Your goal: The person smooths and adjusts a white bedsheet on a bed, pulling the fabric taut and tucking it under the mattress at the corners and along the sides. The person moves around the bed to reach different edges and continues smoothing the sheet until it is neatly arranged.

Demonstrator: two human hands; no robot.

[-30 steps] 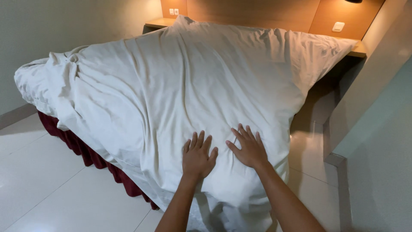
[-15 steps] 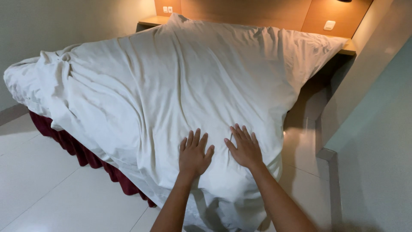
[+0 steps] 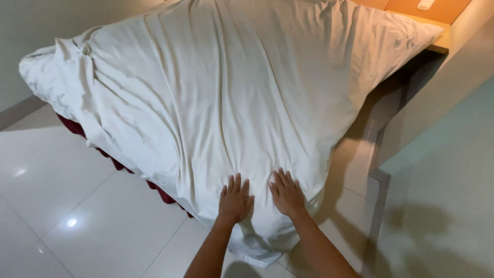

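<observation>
A wrinkled white duvet (image 3: 216,87) covers the whole bed and hangs over its near corner toward the floor. My left hand (image 3: 235,198) lies flat on the duvet at that corner, fingers spread. My right hand (image 3: 286,192) rests flat beside it, a few centimetres to the right, fingers also spread. Neither hand grips the cloth. The duvet's left end (image 3: 56,67) is bunched into folds.
A dark red bed skirt (image 3: 110,159) shows under the duvet on the left side. Glossy white floor tiles (image 3: 77,216) lie to the left and front. A pale wall (image 3: 442,154) stands close on the right, with a wooden headboard shelf (image 3: 437,44) at the back.
Both hands have slid nearer along the duvet toward the bed's near corner, staying flat. The view has tilted downward, so the headboard is mostly out of frame.
</observation>
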